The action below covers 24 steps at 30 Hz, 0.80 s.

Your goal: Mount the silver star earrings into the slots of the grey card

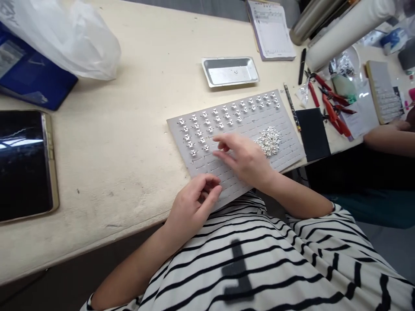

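A grey board (233, 175) with rows of short slits lies tilted at the table's front edge, against the striped shirt. Small silver jewellery pieces (215, 111) stand in slits along its far rows and down its left side. On the board's right half rests a loose pile of silver pieces (271, 141), too small to make out singly. My right hand (248, 160) hovers over the middle of the board, thumb and index finger apart, near the set pieces. At the near left edge, my left hand (196, 201) is curled, thumb close to the index fingertip; anything between them is hidden.
Behind the board sits a shallow metal tray (231, 71). A phone (26, 166), a blue box (35, 69) and a white plastic bag (78, 39) occupy the left. Rightward are a pencil (292, 106), black pad (313, 134), red-handled pliers (333, 114), notepad (274, 32) and another person's arm (392, 138).
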### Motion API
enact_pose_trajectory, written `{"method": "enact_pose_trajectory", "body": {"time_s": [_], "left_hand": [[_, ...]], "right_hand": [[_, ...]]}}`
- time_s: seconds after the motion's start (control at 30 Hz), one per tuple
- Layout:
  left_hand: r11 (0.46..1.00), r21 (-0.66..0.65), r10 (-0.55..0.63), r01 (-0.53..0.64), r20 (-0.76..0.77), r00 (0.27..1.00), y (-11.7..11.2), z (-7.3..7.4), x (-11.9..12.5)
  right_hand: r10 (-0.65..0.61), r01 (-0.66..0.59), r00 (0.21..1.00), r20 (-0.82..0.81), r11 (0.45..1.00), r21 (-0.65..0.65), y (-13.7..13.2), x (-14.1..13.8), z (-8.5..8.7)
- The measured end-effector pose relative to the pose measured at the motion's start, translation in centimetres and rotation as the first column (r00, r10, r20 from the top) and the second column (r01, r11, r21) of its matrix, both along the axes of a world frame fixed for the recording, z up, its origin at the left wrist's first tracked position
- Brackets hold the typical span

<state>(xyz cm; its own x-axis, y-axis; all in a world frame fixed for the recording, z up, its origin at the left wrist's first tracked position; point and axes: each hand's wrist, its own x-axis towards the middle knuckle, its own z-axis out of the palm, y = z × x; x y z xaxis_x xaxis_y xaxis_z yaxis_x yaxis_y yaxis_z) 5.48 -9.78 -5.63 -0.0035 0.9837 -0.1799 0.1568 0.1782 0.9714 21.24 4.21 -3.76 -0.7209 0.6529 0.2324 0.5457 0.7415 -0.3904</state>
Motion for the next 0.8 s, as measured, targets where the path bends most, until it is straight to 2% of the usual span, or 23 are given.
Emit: {"method": "enact_pose_trajectory", "body": {"time_s": [0.07,0.13,0.2,0.27,0.33,0.4,0.47,0.57,0.63,0.7,0.8], "left_hand": [[0.998,0.036,-0.043,0.045,-0.060,0.997,0.0,0.2,0.0],[0.989,0.092,-0.101,0.113,-0.125,0.987,0.1,0.4,0.2],[0.970,0.152,-0.162,0.189,-0.172,0.972,0.3,0.7,0.6],[0.949,0.194,-0.212,0.247,-0.187,0.959,0.7,1.0,1.0],[0.943,0.210,-0.222,0.258,-0.179,0.958,1.3,1.3,1.4],[0.961,0.189,-0.175,0.199,-0.137,0.975,2.0,1.7,1.7],[0.989,0.124,-0.080,0.083,-0.028,0.996,2.8,1.9,2.0],[0.998,-0.041,0.045,-0.038,0.206,0.978,3.9,1.8,2.4],[0.991,-0.130,0.040,0.006,0.355,0.934,4.5,1.6,2.8],[0.982,-0.166,0.005,0.085,0.481,0.876,5.0,1.3,3.2],[0.978,-0.174,0.002,0.117,0.564,0.826,5.6,1.0,3.5]], "right_hand": [[-0.101,0.102,0.994,-0.044,0.995,0.017,1.4,2.5,1.4],[-0.229,0.230,0.973,-0.018,0.970,0.074,3.3,5.5,2.3],[-0.333,0.323,0.940,0.079,0.939,0.121,5.1,8.2,2.4],[-0.342,0.325,0.926,0.161,0.937,0.127,6.3,9.9,1.9],[-0.313,0.296,0.937,0.151,0.947,0.129,6.4,10.3,1.5],[-0.264,0.257,0.963,0.051,0.959,0.115,5.4,9.5,1.5],[-0.183,0.186,0.981,-0.059,0.982,0.043,3.6,8.2,1.9],[-0.015,0.010,0.997,-0.070,0.997,-0.072,0.7,6.6,2.3],[0.068,-0.073,0.995,-0.079,0.995,-0.070,-0.6,6.0,2.1],[0.121,-0.127,0.987,-0.105,0.991,-0.052,-1.1,5.7,1.6],[0.149,-0.156,0.979,-0.140,0.987,-0.039,-0.9,5.6,1.2]]}}
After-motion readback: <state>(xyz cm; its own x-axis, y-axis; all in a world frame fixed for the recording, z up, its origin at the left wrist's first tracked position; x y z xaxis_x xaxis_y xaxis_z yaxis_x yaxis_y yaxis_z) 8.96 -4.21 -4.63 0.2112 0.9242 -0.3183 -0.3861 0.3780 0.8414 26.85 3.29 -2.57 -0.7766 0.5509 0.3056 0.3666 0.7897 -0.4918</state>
